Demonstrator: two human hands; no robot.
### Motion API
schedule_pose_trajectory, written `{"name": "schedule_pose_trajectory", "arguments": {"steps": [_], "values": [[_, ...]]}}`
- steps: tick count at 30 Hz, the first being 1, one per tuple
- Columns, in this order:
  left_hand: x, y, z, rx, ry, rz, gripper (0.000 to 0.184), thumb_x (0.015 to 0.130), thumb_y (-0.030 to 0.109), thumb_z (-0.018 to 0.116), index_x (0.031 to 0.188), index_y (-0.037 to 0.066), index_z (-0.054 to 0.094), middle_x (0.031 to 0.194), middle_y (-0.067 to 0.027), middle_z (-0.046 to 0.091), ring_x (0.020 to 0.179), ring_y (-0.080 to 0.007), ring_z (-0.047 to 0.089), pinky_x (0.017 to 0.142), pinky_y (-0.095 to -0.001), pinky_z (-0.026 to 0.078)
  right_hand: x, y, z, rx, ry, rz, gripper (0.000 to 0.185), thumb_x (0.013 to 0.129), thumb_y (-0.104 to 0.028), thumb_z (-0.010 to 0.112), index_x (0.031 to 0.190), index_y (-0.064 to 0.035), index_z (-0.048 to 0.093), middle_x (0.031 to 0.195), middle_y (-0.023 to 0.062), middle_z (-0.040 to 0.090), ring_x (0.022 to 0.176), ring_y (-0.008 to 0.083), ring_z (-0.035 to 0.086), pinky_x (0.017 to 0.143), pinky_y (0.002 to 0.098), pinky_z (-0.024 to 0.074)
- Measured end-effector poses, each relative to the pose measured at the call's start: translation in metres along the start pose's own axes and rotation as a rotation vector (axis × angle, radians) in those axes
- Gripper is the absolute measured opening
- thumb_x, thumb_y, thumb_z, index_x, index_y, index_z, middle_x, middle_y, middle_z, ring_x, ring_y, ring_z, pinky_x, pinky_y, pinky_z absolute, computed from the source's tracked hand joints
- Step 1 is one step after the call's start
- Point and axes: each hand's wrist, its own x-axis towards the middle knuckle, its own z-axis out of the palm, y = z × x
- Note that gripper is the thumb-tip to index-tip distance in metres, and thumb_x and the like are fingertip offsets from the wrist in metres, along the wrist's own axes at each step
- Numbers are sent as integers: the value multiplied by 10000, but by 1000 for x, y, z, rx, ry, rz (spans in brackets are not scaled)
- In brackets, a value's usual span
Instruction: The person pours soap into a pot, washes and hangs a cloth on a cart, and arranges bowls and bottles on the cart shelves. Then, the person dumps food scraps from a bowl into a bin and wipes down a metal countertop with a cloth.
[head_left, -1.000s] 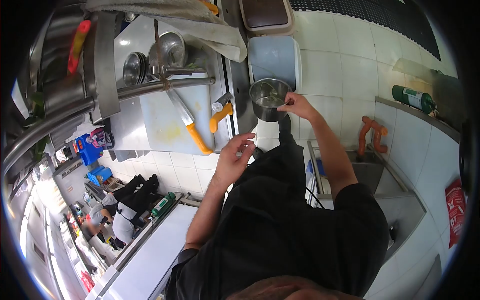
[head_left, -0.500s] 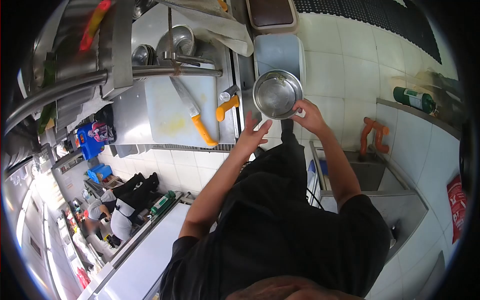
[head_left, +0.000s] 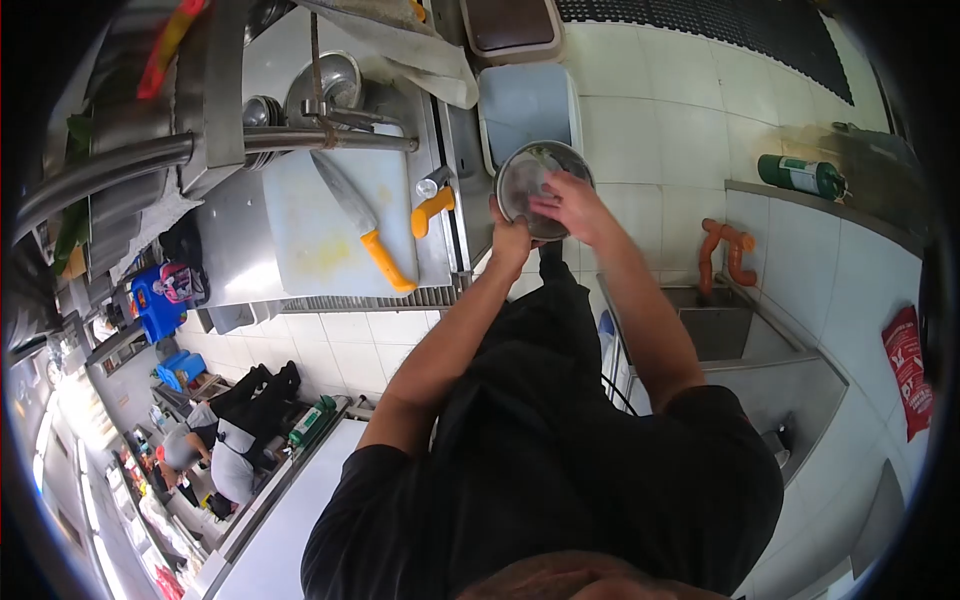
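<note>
A round steel bowl (head_left: 517, 185) is tilted in front of the body, beside the counter edge. My left hand (head_left: 509, 240) grips its near left rim, thumb on the side and fingers underneath. Over the bowl's opening is my right hand (head_left: 572, 207), its fingers spread and blurred, holding nothing that I can see. Some green bits show inside near the far rim. A knife (head_left: 378, 252) with a yellow handle lies on the white cutting board (head_left: 330, 235) to the left, and another yellow handle (head_left: 432, 212) rests at the counter edge.
Below the bowl's far side stands a bin with a grey-blue lid (head_left: 524, 108). A metal rail (head_left: 350, 140) crosses above the counter, where steel bowls (head_left: 335, 80) sit. To the right is a sink (head_left: 715, 330). Co-workers (head_left: 235, 460) are at the lower left.
My left hand has moved up and taken hold of the bowl. My right hand has let go of the rim and moved over the opening.
</note>
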Motion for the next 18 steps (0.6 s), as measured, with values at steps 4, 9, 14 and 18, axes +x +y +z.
{"name": "schedule_pose_trajectory", "arguments": {"steps": [4,9,14,18], "values": [[-2,-5,9,11,39,-40,873,972,92,460,1610,212,-122,1440,-234,468,1062,-362,666,718,-478,657,99,46,-1,577,186,-138,348,1000,-221,563,1294,-45,507,1276,152,505,1102,306,563,986,453,498],[8,-14,-3,29,-12,-65,858,978,99,476,1603,205,-101,1338,-229,546,1034,-342,679,750,-485,649,108,55,26,567,112,-231,210,997,-174,544,1162,-45,536,1102,124,585,1007,275,599,927,419,528],[7,3,8,127,45,-83,836,992,157,520,1597,236,-51,1247,-204,616,1004,-323,698,769,-477,621,81,47,57,398,269,-321,132,935,-17,619,1055,-43,571,969,96,626,866,237,639,828,390,556],[16,-2,4,83,48,-96,857,962,58,458,1603,142,-104,1258,-237,592,964,-338,693,743,-470,654,85,47,46,429,85,-285,148,896,-5,668,1010,-43,582,917,82,638,823,217,642,793,358,559]]}}
